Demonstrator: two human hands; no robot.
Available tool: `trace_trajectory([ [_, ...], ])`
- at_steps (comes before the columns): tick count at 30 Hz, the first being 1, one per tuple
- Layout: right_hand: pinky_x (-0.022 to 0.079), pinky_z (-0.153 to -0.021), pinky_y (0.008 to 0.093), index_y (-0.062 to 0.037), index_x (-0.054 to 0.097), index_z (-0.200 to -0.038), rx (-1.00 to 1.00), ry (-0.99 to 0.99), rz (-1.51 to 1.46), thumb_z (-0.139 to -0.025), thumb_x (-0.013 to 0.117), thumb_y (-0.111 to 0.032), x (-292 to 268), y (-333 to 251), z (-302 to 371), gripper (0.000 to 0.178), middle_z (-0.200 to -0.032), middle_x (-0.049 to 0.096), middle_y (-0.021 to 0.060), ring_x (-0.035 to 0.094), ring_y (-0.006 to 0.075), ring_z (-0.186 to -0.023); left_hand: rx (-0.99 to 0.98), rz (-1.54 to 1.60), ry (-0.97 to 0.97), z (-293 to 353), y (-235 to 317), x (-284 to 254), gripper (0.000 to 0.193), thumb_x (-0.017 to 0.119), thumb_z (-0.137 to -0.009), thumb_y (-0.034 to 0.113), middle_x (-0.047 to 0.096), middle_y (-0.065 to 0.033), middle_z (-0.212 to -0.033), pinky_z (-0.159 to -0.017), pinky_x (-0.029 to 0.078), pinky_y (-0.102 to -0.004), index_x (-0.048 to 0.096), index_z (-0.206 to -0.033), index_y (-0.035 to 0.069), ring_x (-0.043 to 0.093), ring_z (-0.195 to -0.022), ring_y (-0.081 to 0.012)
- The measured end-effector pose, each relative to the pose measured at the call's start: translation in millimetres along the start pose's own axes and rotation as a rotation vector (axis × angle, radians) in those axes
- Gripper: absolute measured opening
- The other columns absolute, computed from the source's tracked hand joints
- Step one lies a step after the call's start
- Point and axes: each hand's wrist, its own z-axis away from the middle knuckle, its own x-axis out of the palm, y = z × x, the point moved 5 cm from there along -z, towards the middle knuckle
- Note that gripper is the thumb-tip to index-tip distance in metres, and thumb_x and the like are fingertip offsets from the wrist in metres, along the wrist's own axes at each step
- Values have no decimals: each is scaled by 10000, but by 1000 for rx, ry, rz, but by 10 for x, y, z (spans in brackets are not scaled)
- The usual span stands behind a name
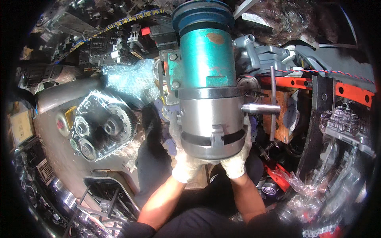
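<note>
A large silver metal cylinder [211, 113] sits against the end of a green cylindrical machine body [207, 59], in the middle of the view. Dark slots with a small tab between them cut across its near part. My left hand [185, 162], in a white work glove, wraps the cylinder's near left side. Opposite it, my right hand [237, 160], gloved the same way, clasps the near right side. Both sets of fingers run up along the metal and are partly hidden behind it. A short metal handle [260, 108] sticks out to the right, crossing close to a thin upright rod [273, 103].
A dark blue pulley [203, 16] tops the machine. On the left, an open gearbox housing with several gears [115, 123] lies on the bench, near bubble wrap [133, 77]. Orange metal beams [353, 93] and plastic-wrapped parts [317, 194] crowd the right. A metal-framed stand [107, 202] is at lower left.
</note>
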Motion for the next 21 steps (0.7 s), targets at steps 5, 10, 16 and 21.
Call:
trace_trajectory([
  [5,509,-1115,449,6,468,-1530,657,37,-1733,-1025,679,-187,179,95,35,581,-1410,645,172,662,305,-1234,-37,-89,-151,84,-171,-74,1237,848,-934,294,241,-163,-1701,-1271,334,-468,-99,-1698,77,325,-1555,-295],
  [10,524,-1087,435,26,479,-1505,566,129,-1286,-1013,689,-195,102,150,28,579,-1398,646,169,657,286,-1229,78,-415,-169,177,-288,-149,1190,860,-921,284,262,-170,-1709,-1278,321,-461,-4,-1709,61,323,-1563,-286],
  [16,529,-1058,423,41,467,-1505,396,56,-634,-952,763,-235,-6,222,35,686,-1394,659,177,666,301,-1230,-72,-275,-344,251,-393,-217,994,855,-916,202,357,-161,-1693,-1251,369,-456,238,-1677,37,410,-1527,-287],
  [21,512,-1082,425,40,438,-1532,450,117,-537,-971,743,-290,-112,434,136,719,-1449,626,200,636,310,-1286,118,-398,-180,241,-241,-187,725,842,-891,213,562,-174,-1470,-1074,503,-467,464,-1489,53,591,-1310,-313],
])
